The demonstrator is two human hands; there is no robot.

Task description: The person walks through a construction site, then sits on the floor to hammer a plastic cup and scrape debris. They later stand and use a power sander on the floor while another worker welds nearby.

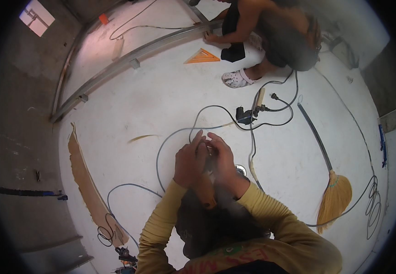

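Observation:
My left hand is closed around the upper part of an orange-bodied hand tool, held in front of my lap. Its rounded orange end points back toward me. Facing it, my right hand has its fingers bent in at the tool's dark and metallic head, where the fingertips of both hands nearly meet. My fingers cover most of that head, so its exact kind is hidden. A round metallic piece shows just beyond my right wrist, partly covered by it.
Cords and a black extension socket lie ahead on the white floor. A broom rests at right, a torn brown strip at left. Beyond, a co-worker crouches by a metal frame and an orange triangular square.

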